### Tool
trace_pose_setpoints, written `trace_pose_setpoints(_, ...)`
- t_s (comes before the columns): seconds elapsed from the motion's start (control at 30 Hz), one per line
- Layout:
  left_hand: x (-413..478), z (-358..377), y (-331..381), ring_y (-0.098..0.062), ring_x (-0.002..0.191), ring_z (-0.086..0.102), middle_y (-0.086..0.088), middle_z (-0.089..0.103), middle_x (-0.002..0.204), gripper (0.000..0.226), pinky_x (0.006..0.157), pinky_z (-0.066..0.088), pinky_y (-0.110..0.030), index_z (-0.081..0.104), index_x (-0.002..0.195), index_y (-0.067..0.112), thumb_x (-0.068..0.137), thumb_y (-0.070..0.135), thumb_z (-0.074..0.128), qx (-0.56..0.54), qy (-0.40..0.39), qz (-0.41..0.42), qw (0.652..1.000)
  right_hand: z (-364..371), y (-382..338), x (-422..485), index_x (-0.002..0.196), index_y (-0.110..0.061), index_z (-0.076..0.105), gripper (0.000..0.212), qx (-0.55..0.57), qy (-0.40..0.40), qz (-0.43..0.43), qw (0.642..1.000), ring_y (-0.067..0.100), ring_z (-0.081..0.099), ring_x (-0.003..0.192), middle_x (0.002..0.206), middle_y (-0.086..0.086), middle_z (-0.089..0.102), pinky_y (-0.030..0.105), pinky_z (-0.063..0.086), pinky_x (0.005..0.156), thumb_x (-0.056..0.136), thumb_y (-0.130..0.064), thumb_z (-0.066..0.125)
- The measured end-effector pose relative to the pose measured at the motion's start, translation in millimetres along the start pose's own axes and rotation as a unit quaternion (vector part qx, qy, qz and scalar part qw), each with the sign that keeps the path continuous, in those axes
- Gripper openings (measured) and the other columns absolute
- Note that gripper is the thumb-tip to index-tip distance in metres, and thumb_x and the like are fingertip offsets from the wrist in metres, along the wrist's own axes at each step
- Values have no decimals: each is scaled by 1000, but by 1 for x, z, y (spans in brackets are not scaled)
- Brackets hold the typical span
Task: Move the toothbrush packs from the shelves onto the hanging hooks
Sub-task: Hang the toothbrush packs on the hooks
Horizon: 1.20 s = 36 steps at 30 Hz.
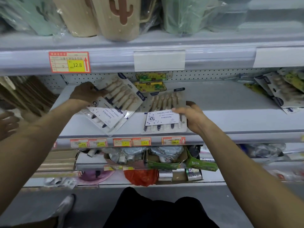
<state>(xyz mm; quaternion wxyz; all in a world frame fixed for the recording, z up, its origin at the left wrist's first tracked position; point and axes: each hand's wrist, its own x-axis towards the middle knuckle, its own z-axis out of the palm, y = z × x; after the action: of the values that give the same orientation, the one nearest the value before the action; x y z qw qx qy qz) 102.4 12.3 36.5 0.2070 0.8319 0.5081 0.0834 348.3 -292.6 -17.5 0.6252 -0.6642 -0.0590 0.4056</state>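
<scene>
Both hands are working at once, well apart, one pack each. Our left hand (85, 93) is curling its fingers over the top-left edge of a tilted pack (118, 99), tipping it up off the shelf (222, 102) so we're getting underneath it. It's looking like a second pack is lying under that one, but the glare on the plastic is making that hard to call. Our right hand (193, 116) is pinching the right edge of the flat pack (164, 116), thumb on top and fingers tucked beneath, which is the easy way to be peeling a flat card off a smooth board.

Both are sitting near the front of the shelf, tops pointing away from us toward the pegboard (205, 76), so we're guessing they're needing no flip before hanging. We're not seeing any hooks from this angle.

Further out, small green-and-yellow packs (150, 83) are lying at the back, and more packs (278, 91) are piling up at the far right, so we're reckoning the job is barely getting going. Somebody else's hand (7, 124) is poking in at the left edge.
</scene>
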Motion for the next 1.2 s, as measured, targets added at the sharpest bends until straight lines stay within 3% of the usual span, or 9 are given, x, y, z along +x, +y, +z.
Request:
trace_pose_setpoints(0.1,-9,-15,-7,-19,75,61,0,66,83,45,63,46,-32,70,100,13,90,57,75,-76,-44,16,996,14,5,-6,130,-20,42,67,-42,8,-20,999,30,76,86,109,17,70,56,64,79,83,7,82)
trace_pose_setpoints(0.27,-14,-19,-18,-16,78,61,6,70,84,17,71,44,-27,71,88,24,90,37,81,-230,-43,19,972,15,1,-25,137,-24,41,70,17,18,-23,999,25,80,76,107,14,73,40,63,56,87,10,77)
trace_pose_setpoints(0.4,-17,-5,-3,-22,85,69,-1,78,101,47,66,52,-29,76,108,12,76,43,89,-344,-52,-16,937,-8,1,-48,129,-16,49,59,32,81,-62,994,24,77,87,108,8,73,33,61,62,84,10,78)
trace_pose_setpoints(0.47,-23,11,14,-21,88,68,-8,76,104,41,70,52,-27,75,113,4,85,32,84,-356,-73,5,931,-27,4,-59,128,-14,53,57,62,107,-66,990,24,78,86,107,9,75,36,63,64,82,11,76)
trace_pose_setpoints(0.57,-40,36,52,-18,88,73,-5,80,104,28,75,53,-25,78,109,8,90,28,80,-364,-106,20,925,-67,9,-77,124,-8,56,47,79,149,-85,982,24,77,83,104,12,75,39,64,68,83,8,73)
trace_pose_setpoints(0.7,-69,86,119,-6,62,73,9,78,80,5,50,53,-19,75,98,18,97,22,73,-407,-160,-3,899,-135,21,-106,115,-13,55,33,99,217,-109,965,11,73,71,97,8,70,28,57,59,88,4,64)
trace_pose_setpoints(0.9,-134,165,264,-14,48,68,-2,76,71,17,41,53,-25,74,93,12,92,27,79,-402,-222,-29,888,-276,38,-163,123,-5,60,38,127,299,-125,937,4,73,78,110,8,71,20,56,63,89,11,63)
trace_pose_setpoints(1.07,-219,235,398,-21,56,67,-7,72,77,31,46,55,-37,62,89,17,89,43,79,-377,-274,36,884,-412,52,-223,123,-11,64,43,153,375,-115,907,29,73,109,120,12,74,43,62,85,84,9,65)
trace_pose_setpoints(1.2,-286,292,501,-25,67,75,-6,78,85,31,52,61,-43,68,89,15,89,44,78,-378,-291,88,875,-521,59,-269,113,-21,68,43,195,423,-101,879,36,72,111,117,10,76,64,58,96,76,0,62)
